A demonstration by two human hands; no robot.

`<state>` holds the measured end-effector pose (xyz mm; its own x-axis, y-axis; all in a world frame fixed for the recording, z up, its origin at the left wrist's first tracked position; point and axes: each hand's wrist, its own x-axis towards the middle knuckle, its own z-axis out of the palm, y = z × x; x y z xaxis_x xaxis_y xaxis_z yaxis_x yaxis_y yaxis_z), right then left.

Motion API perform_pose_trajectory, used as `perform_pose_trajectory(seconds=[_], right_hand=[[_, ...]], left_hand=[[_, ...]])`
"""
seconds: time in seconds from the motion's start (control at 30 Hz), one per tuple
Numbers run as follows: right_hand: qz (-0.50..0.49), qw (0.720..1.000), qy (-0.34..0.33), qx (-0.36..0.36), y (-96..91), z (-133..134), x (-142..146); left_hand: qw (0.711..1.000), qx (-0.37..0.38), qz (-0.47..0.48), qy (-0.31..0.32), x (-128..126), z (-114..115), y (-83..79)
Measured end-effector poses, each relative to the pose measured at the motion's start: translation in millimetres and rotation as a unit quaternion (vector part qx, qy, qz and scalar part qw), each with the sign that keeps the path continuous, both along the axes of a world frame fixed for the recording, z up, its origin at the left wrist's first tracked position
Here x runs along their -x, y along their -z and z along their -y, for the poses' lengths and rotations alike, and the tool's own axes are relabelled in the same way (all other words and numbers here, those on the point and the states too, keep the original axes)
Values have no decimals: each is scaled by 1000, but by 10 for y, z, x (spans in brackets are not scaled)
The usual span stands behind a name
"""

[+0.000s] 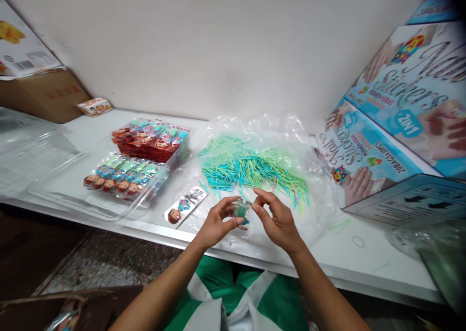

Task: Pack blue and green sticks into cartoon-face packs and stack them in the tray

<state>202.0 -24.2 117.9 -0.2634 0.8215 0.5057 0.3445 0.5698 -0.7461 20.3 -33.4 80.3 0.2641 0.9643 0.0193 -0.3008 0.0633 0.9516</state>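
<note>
My left hand grips a small clear packet between thumb and fingers, just above the front of the table. Green sticks and part of a printed cartoon figure show through it. At the packet's upper right edge, my right hand is closed in a pinch that seems to hold the plastic. Just beyond my hands lies a loose heap of thin blue and green plastic sticks on a clear plastic sheet. Left of my left hand is a flat printed card with a cartoon character.
A clear plastic tray at left holds rows of filled packets and a red-edged stack. Nail sticker boxes stand at right, a brown carton at far left. A rubber band lies at right.
</note>
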Motion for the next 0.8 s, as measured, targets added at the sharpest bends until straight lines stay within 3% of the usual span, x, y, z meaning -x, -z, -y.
perform_pose_trajectory(seconds=[0.17,0.3,0.4,0.47,0.57,0.6,0.67,0.73,0.8], right_hand=[[-65,997,0,45,-39,-2,33],[-89,991,50,86,-69,-28,42],[-97,986,94,100,-51,-52,-19],[-96,983,114,110,-13,-66,-82],[-89,979,135,128,63,-75,-164],[-84,978,140,134,86,-75,-181],[-74,976,143,145,119,-70,-195],[-63,977,135,156,132,-64,-190],[-53,977,126,163,129,-61,-177]], left_hand=[[1000,4,10,25,5,30,21],[998,-12,-55,-42,257,24,-155],[981,-66,-114,-141,782,-104,-449],[938,-128,-174,-270,1273,-249,-651],[866,-147,-269,-396,2034,-494,-823],[848,-136,-301,-415,2251,-570,-831],[839,-99,-348,-407,2584,-705,-779],[842,-56,-390,-369,2771,-813,-671],[827,-14,-448,-339,2838,-897,-553]])
